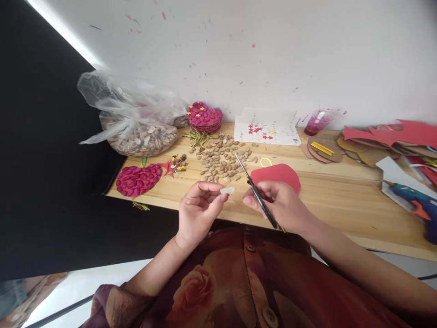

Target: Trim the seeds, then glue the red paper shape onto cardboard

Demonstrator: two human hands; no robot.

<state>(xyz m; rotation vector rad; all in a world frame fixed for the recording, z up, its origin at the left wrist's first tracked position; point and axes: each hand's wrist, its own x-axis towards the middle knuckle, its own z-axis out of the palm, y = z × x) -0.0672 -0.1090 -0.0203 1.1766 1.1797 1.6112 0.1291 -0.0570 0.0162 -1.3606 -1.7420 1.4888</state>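
Note:
Between thumb and fingertips, my left hand [198, 212] pinches a small pale piece that looks like a peanut shell [228, 190]. My right hand [285, 207] is closed around a pair of scissors [256, 190], whose blades look shut and point up and away to the left. Behind the right hand lies a red, rounded card shape [278, 175] with a yellow loop [266, 162] at its top edge. Unshelled peanuts [221, 159] are scattered on the wooden table [327, 191] beyond both hands.
A plastic bag of shells [143, 139] stands back left, near a magenta shell-covered piece [138, 180] and a stack of similar ones [204, 119]. Paper with small stars [268, 127], a stained cup [317, 122], cardboard cut-outs [362, 155] and a blue glue gun [409, 198] extend rightward.

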